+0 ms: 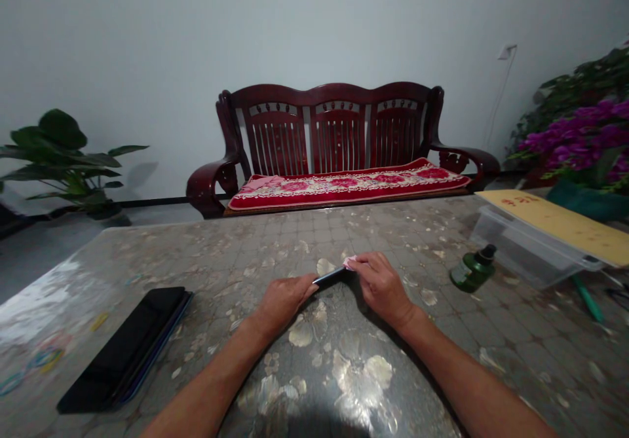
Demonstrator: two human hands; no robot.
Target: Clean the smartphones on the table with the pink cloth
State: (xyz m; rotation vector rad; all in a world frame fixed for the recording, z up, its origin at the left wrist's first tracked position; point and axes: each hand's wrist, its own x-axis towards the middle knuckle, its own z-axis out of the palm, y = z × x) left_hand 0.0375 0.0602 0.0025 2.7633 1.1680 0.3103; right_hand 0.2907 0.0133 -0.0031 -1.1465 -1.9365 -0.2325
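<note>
Above the table (265,241), the left hand (287,299) grips one end of the dark rod (330,275), seemingly to steady it, while the right hand (382,287) pinches the pink cloth (350,263) against its other end.

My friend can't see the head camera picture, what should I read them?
The left hand holds a thin dark thing above a flowery table; the right hand holds a pink scrap at its other end. A flat black thing lies left, a green bottle right, a wooden bench behind.
</note>
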